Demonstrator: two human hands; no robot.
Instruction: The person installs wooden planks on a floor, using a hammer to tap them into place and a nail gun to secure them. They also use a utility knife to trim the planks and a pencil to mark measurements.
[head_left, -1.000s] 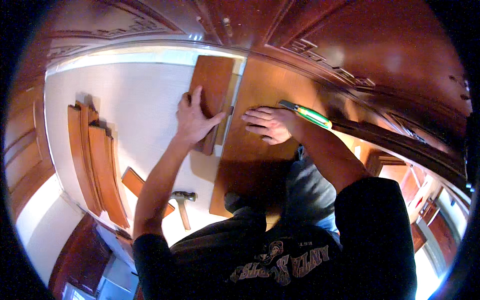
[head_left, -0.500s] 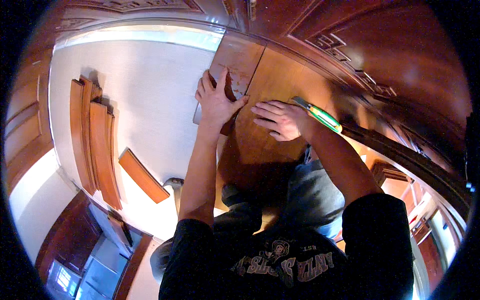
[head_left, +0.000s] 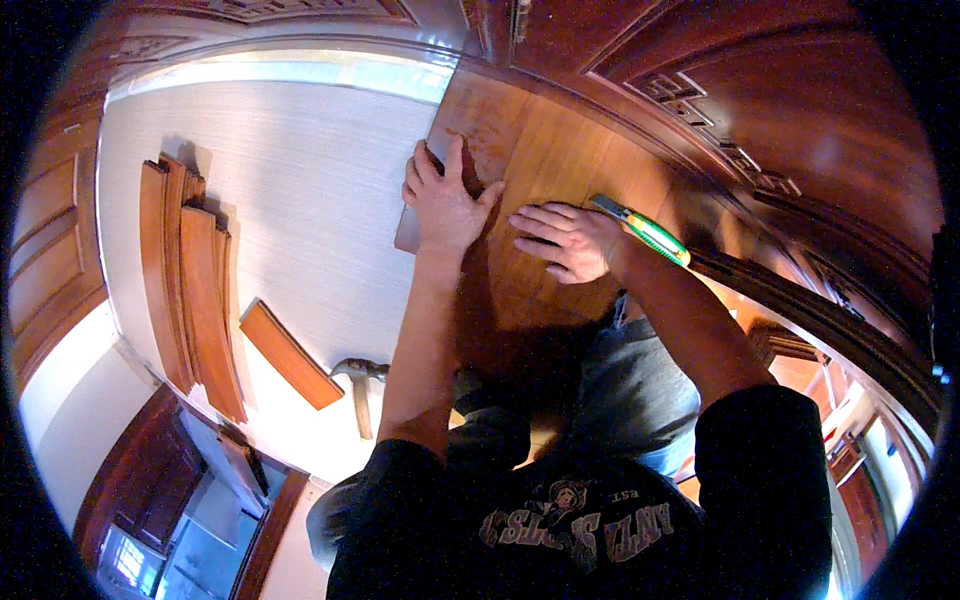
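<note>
My left hand rests with spread fingers on a loose-looking reddish wooden plank that lies against the wooden flooring, some fingertips at its outer edge. My right hand lies open on that flooring, fingers stretched toward the left. A green utility knife lies right beside it, along the back of the hand. Left of my left forearm are a hammer, a short plank and a stack of longer planks on pale underlay.
Carved dark wooden panels border the floor ahead and to the right. A paneled wooden surface stands at the left. An opening shows another area at the lower left. My knees are on the floor beneath me.
The plank under my left hand has shifted right, closing the gap beside the flooring. My left hand moved with it. The view has shifted, showing more at the lower left.
</note>
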